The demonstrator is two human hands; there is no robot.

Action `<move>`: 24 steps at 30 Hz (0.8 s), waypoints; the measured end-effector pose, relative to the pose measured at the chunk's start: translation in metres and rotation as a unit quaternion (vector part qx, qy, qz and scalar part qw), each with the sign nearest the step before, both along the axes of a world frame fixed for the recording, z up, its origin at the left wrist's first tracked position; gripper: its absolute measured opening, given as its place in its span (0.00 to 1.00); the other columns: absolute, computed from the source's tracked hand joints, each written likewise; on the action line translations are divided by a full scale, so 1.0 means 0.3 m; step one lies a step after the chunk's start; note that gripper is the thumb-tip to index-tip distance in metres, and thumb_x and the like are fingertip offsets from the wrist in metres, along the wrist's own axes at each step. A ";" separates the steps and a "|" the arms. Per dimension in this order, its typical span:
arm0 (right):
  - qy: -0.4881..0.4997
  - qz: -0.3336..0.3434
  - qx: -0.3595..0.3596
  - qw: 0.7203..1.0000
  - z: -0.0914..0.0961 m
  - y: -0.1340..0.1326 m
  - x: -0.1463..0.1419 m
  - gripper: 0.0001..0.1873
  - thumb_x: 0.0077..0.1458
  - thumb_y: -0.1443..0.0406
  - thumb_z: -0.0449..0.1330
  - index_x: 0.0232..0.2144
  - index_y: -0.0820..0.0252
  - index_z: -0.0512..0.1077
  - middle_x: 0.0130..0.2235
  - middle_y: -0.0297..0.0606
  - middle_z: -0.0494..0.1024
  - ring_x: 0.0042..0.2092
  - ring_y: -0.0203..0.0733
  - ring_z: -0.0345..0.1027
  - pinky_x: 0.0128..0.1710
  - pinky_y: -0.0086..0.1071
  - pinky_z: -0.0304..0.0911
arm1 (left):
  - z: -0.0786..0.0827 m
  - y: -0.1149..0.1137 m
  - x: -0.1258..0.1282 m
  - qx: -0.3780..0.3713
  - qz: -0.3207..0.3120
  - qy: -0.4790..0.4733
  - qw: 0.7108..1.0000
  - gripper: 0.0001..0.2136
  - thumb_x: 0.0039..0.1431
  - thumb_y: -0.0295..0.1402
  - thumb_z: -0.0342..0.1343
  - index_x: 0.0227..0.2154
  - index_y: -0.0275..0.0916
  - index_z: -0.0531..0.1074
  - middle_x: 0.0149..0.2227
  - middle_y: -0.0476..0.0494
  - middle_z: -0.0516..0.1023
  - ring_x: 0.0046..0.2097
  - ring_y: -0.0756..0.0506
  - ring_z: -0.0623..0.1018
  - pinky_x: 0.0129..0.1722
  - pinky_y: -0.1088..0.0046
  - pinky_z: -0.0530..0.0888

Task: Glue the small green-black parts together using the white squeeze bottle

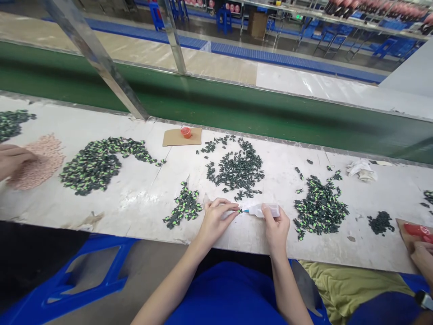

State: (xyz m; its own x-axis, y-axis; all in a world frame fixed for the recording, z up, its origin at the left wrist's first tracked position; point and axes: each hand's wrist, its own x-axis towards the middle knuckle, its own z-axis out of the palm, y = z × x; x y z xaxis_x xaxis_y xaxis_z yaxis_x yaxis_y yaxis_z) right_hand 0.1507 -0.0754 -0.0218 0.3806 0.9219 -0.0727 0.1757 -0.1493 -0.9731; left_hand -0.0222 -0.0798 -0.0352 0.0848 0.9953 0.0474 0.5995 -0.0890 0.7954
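Note:
Between the fingertips of my left hand (218,216) is a small dark piece with a green mark (240,211). My right hand (276,224) is closed around a white squeeze bottle (257,210), its thin blue tip pointing left at the piece, touching it or nearly so. Just left of my left hand lies a small pile of black-and-green pieces (184,205). Beyond my hands spreads a loose pile of small dark pieces (237,167). To the right of my right hand is a larger black-and-green pile (320,207).
A red-filled cup (186,132) stands on cardboard (168,138) at the back. Another person's hand (13,159) touches a pinkish pile (42,164) at left; a co-worker's hand (424,258) is at right. A metal post (111,72) rises behind. A crumpled tissue (361,169) lies at right.

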 end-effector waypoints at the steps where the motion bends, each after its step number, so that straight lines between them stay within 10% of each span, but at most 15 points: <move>1: 0.000 0.000 0.000 1.000 0.000 0.000 0.000 0.19 0.44 0.51 0.62 0.21 0.61 0.68 0.21 0.32 0.70 0.25 0.37 0.61 0.26 0.30 0.58 | -0.001 0.000 0.000 -0.001 0.001 -0.001 1.000 0.06 0.57 0.33 0.58 0.36 0.45 0.77 0.38 0.47 0.82 0.46 0.42 0.74 0.50 0.56 0.61; 24: 0.006 0.003 0.000 1.000 -0.012 -0.003 0.005 0.18 0.44 0.51 0.62 0.22 0.61 0.67 0.21 0.30 0.68 0.25 0.36 0.59 0.26 0.30 0.56 | 0.010 0.000 0.003 -0.001 0.013 -0.010 1.000 0.06 0.54 0.30 0.61 0.35 0.45 0.77 0.36 0.49 0.82 0.45 0.43 0.75 0.48 0.59 0.60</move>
State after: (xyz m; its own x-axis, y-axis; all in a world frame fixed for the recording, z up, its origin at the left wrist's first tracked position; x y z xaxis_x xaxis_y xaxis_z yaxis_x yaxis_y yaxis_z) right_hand 0.1521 -0.0762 -0.0256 0.3734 0.9244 -0.0780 0.1648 -0.1488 -0.9750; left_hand -0.0213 -0.0797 -0.0321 0.0585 0.9972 0.0470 0.5847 -0.0724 0.8080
